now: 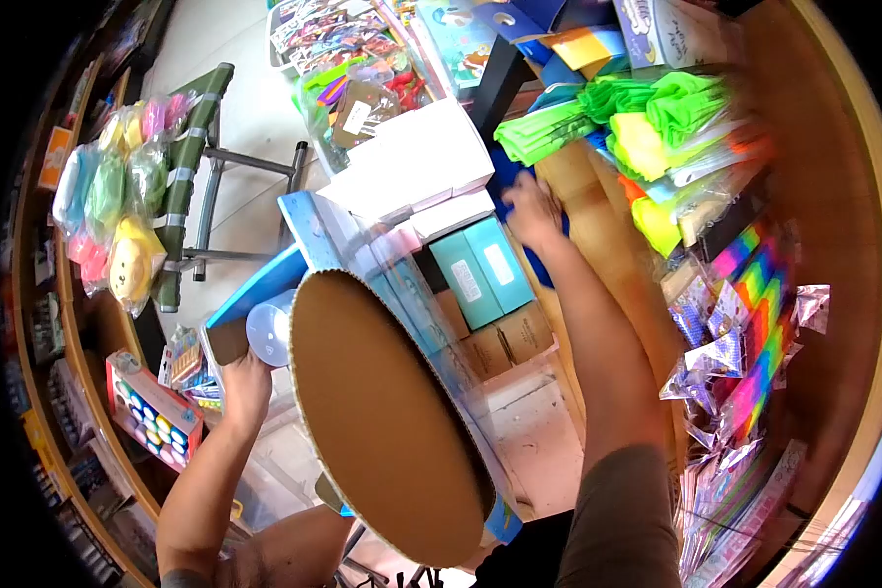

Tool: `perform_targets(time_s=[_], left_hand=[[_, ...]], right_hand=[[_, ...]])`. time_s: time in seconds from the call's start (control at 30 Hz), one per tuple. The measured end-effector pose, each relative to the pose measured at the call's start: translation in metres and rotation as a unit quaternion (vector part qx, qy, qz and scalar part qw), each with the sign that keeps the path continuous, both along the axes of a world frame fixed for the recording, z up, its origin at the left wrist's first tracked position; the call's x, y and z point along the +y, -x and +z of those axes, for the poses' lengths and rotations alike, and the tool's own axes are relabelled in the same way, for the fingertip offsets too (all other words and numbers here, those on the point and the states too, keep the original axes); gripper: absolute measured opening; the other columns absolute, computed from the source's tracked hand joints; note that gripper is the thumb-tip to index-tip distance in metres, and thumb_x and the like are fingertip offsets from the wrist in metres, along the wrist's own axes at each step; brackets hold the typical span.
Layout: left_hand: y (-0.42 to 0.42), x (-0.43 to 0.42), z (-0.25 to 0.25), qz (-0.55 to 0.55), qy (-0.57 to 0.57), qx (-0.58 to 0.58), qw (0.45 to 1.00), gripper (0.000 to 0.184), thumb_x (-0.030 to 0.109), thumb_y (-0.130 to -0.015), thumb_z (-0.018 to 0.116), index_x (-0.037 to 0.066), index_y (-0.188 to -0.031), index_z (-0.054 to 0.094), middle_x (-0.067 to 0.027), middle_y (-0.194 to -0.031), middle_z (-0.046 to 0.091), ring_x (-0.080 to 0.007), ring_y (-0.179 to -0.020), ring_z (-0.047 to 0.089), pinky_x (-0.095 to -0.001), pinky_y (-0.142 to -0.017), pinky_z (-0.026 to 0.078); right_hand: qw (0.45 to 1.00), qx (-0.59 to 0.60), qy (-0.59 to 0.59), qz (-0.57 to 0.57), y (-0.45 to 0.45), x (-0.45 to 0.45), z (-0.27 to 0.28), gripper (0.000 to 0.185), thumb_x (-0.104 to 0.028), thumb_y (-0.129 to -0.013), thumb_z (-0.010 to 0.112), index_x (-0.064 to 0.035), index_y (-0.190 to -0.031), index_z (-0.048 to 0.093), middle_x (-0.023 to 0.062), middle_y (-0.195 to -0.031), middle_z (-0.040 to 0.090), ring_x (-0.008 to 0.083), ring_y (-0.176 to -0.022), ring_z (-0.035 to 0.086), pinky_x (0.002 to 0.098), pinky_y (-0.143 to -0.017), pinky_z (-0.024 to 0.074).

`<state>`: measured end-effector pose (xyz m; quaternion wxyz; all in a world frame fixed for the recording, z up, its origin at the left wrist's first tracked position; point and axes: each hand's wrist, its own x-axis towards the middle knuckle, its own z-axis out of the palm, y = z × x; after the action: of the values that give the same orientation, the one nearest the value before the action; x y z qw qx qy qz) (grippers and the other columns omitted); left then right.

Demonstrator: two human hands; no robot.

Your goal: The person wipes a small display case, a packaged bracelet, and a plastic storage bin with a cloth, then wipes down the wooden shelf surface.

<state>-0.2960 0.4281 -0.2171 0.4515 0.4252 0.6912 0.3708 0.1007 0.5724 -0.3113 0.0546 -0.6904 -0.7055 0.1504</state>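
Observation:
My left hand (248, 380) is closed at the left, its fingers mostly hidden. It is at the rim of a translucent round plastic piece (270, 331), beside a blue cardboard panel (257, 288); which of these it grips is unclear. My right hand (535, 210) reaches forward over a dark blue surface (508, 169), fingers bent and blurred, so I cannot make out anything in them. Just left of it lie teal boxes (482, 271) and white boxes (412, 157). A large oval brown cardboard panel (387, 421) with blue edges stands between my arms.
Bright green and yellow bagged items (647, 127) and rainbow-coloured packs (750, 314) crowd the right. Bagged plush toys (132, 260) lie on a green folding stool (188, 176). A box with coloured circles (154, 416) stands by the left shelves (98, 431).

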Motion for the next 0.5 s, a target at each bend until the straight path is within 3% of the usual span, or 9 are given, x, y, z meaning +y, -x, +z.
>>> perform_targets(time_s=[0.1,0.13,0.23,0.3,0.33,0.4,0.43,0.5], left_hand=[[0.003,0.002,0.003,-0.032,-0.009,0.015,0.999,0.019,0.015,-0.095,0.043,0.001,-0.106,0.051,-0.0034,-0.094,0.054,-0.0088,-0.076,0.051,-0.023,-0.061,0.045],[0.001,0.003,0.002,-0.032,-0.035,0.024,0.999,0.019,0.012,-0.094,0.044,-0.001,-0.108,0.05,-0.0058,-0.099,0.054,-0.0129,-0.086,0.052,-0.0259,-0.072,0.045],[0.002,0.003,0.005,-0.067,-0.06,0.078,0.993,0.021,0.01,-0.094,0.043,-0.002,-0.11,0.049,-0.0085,-0.105,0.054,-0.0167,-0.095,0.051,-0.0285,-0.081,0.042],[0.0,0.004,0.006,-0.058,-0.058,0.067,0.994,0.022,0.01,-0.093,0.044,-0.002,-0.111,0.049,-0.0096,-0.107,0.054,-0.0178,-0.098,0.05,-0.0291,-0.084,0.041],[-0.003,0.004,0.009,-0.057,-0.063,0.07,0.994,0.022,0.01,-0.094,0.044,-0.002,-0.111,0.049,-0.0096,-0.107,0.054,-0.0176,-0.098,0.05,-0.029,-0.084,0.041],[-0.011,0.004,0.014,-0.053,-0.074,0.076,0.993,0.022,0.011,-0.094,0.044,-0.002,-0.111,0.049,-0.0096,-0.107,0.054,-0.0172,-0.098,0.05,-0.0287,-0.083,0.041],[-0.014,0.003,0.016,-0.051,-0.081,0.079,0.992,0.022,0.011,-0.094,0.044,-0.002,-0.111,0.049,-0.0096,-0.107,0.054,-0.017,-0.098,0.05,-0.0286,-0.083,0.041],[-0.01,-0.001,0.014,-0.044,-0.051,0.065,0.996,0.022,0.011,-0.094,0.044,-0.002,-0.111,0.049,-0.0096,-0.107,0.054,-0.0166,-0.097,0.05,-0.0283,-0.082,0.042]], right_hand=[[0.999,-0.01,-0.022,-0.039,-0.02,-0.063,0.004,0.016,-0.003,-0.067,0.054,-0.0131,-0.074,0.065,0.0102,-0.088,0.051,0.0312,-0.091,0.05,0.044,-0.075,0.0414],[0.998,0.005,0.006,-0.065,-0.021,-0.074,0.01,0.017,-0.001,-0.065,0.056,-0.0117,-0.075,0.065,0.0079,-0.089,0.051,0.03,-0.092,0.049,0.0433,-0.075,0.0415],[0.996,0.026,0.042,-0.075,-0.004,-0.076,0.031,0.047,-0.002,-0.065,0.061,-0.0073,-0.112,0.054,0.018,-0.112,0.044,0.0369,-0.104,0.044,0.0432,-0.087,0.0397],[0.99,0.089,-0.106,0.001,-0.017,-0.048,-0.01,0.063,-0.007,-0.067,0.062,-0.0053,-0.127,0.042,0.0255,-0.129,0.033,0.0422,-0.114,0.038,0.0439,-0.098,0.0334],[0.998,0.056,-0.019,0.012,-0.012,-0.026,-0.007,0.065,-0.012,-0.07,0.062,-0.0055,-0.131,0.04,0.0248,-0.137,0.025,0.0427,-0.122,0.031,0.0436,-0.103,0.0277],[0.999,0.014,0.041,0.01,0.008,0.016,0.0,0.058,-0.012,-0.073,0.055,-0.0101,-0.129,0.044,0.025,-0.141,0.021,0.0424,-0.124,0.028,0.044,-0.104,0.0261],[0.999,-0.03,0.029,0.009,0.01,0.032,-0.012,0.049,-0.022,-0.076,0.056,-0.0164,-0.125,0.05,0.0133,-0.138,0.026,0.0364,-0.116,0.037,0.0465,-0.098,0.0332],[0.997,-0.019,0.072,-0.011,0.015,0.033,0.006,0.045,-0.02,-0.077,0.055,-0.016,-0.122,0.053,0.0119,-0.136,0.029,0.0361,-0.117,0.037,0.0471,-0.098,0.0336]])
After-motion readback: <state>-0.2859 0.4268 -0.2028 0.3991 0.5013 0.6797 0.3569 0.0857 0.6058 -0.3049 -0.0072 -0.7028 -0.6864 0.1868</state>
